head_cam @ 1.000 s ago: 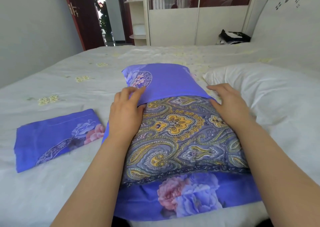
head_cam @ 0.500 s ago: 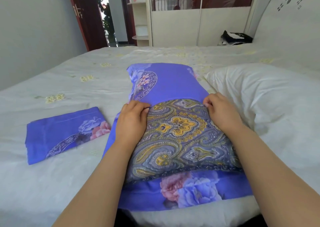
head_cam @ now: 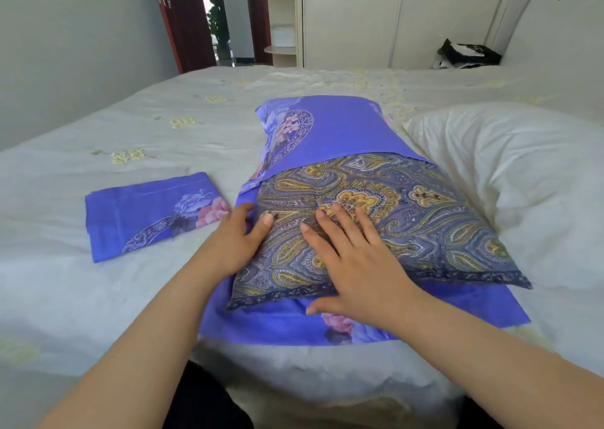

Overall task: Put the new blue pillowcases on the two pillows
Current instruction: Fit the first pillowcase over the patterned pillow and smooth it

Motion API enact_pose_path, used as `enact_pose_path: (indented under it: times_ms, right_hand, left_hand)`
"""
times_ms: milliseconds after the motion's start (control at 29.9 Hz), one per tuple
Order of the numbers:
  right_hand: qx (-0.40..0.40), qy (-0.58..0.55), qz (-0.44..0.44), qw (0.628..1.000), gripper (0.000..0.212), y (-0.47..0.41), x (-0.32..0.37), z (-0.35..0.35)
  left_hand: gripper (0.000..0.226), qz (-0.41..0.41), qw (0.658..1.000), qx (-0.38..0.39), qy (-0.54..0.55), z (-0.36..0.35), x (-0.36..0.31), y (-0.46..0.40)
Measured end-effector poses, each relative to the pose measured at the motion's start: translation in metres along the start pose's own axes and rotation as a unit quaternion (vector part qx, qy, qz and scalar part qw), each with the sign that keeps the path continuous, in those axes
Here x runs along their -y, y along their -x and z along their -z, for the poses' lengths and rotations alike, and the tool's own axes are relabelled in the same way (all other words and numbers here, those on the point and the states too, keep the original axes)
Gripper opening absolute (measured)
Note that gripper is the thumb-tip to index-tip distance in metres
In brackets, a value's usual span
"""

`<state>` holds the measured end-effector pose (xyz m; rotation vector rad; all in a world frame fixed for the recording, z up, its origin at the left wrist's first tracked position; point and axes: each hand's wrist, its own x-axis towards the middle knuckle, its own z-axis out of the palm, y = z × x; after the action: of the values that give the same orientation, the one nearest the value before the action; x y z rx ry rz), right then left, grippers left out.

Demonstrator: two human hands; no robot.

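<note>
right hand (head_cam: 356,265) moved off the pillow's right edge, now flat on the paisley pillow (head_cam: 408,226) middle; left hand (head_cam: 235,242) slid down its left edge, nearer; blue pillowcase (head_cam: 333,134) edge no longer pinched

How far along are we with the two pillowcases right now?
Not halfway. The paisley pillow is only partly inside the first blue pillowcase; its near half is uncovered. In hand: the right hand presses flat on that pillow, while the left hand is at its left edge. Left: the folded second pillowcase lies untouched, and the white pillow is bare.
</note>
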<state>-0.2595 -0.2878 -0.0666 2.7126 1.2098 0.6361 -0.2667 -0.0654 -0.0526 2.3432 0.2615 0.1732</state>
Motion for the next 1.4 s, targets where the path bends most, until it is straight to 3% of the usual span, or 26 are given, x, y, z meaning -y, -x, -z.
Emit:
enact_pose_path:
  times_ms: [67, 167, 267, 367, 467, 534, 568, 601, 634, 701, 768, 835, 1035, 1269, 1402]
  right_hand:
    - [0.038, 0.035, -0.008, 0.999, 0.127, 0.003, 0.006, -0.013]
    - [0.038, 0.043, -0.027, 0.998, 0.133, 0.001, 0.009, -0.025]
    - [0.05, 0.034, -0.043, 0.997, 0.13, -0.003, 0.011, -0.031]
    - [-0.015, 0.02, -0.049, 0.998, 0.105, -0.013, 0.004, -0.028]
    - [-0.091, -0.018, -0.095, 0.991, 0.059, -0.029, -0.025, -0.023]
    - [-0.086, -0.054, -0.135, 0.986, 0.048, -0.044, -0.048, -0.022]
    - [-0.068, -0.079, -0.149, 0.983, 0.05, -0.051, -0.055, -0.019]
    - [-0.053, -0.109, -0.154, 0.981, 0.052, -0.058, -0.06, -0.015]
    - [-0.049, -0.145, -0.157, 0.976, 0.052, -0.066, -0.064, -0.01]
    - [-0.059, -0.228, -0.166, 0.958, 0.044, -0.084, -0.073, 0.005]
    - [-0.047, -0.262, -0.17, 0.949, 0.036, -0.105, -0.085, 0.015]
    - [-0.016, -0.282, -0.178, 0.943, 0.031, -0.126, -0.1, 0.02]
    - [0.056, -0.343, -0.209, 0.914, 0.04, -0.159, -0.138, 0.02]
    - [0.093, -0.376, -0.229, 0.893, 0.048, -0.17, -0.154, 0.01]
    - [0.109, -0.382, -0.233, 0.888, 0.053, -0.177, -0.157, 0.01]
  left_hand:
    - [0.053, 0.096, 0.992, 0.062, 0.057, 0.005, 0.01, 0.006]
    - [0.061, 0.174, 0.954, 0.181, 0.161, 0.006, 0.022, 0.014]
    - [0.045, 0.176, 0.907, 0.175, 0.34, -0.002, 0.026, 0.012]
    - [0.023, 0.112, 0.872, 0.127, 0.459, -0.01, 0.009, 0.011]
    - [0.033, 0.005, 0.864, 0.113, 0.491, -0.018, -0.008, 0.01]
    - [0.03, -0.11, 0.926, 0.038, 0.359, -0.021, -0.003, 0.004]
    - [0.022, -0.171, 0.961, -0.003, 0.218, -0.023, 0.005, -0.001]
    - [0.019, -0.212, 0.975, -0.01, 0.069, -0.028, 0.014, -0.008]
    - [0.028, -0.223, 0.972, 0.023, -0.066, -0.035, 0.022, -0.013]
    - [0.052, -0.161, 0.936, 0.083, -0.303, -0.054, 0.034, -0.016]
    - [0.058, -0.139, 0.889, 0.064, -0.43, -0.069, 0.03, -0.019]
    - [0.058, -0.155, 0.881, 0.035, -0.445, -0.075, 0.018, -0.03]
    - [0.059, -0.066, 0.888, 0.054, -0.452, -0.088, 0.008, -0.083]
    - [0.063, 0.038, 0.934, 0.058, -0.35, -0.089, 0.011, -0.118]
    - [0.056, 0.04, 0.943, 0.048, -0.326, -0.089, 0.011, -0.123]
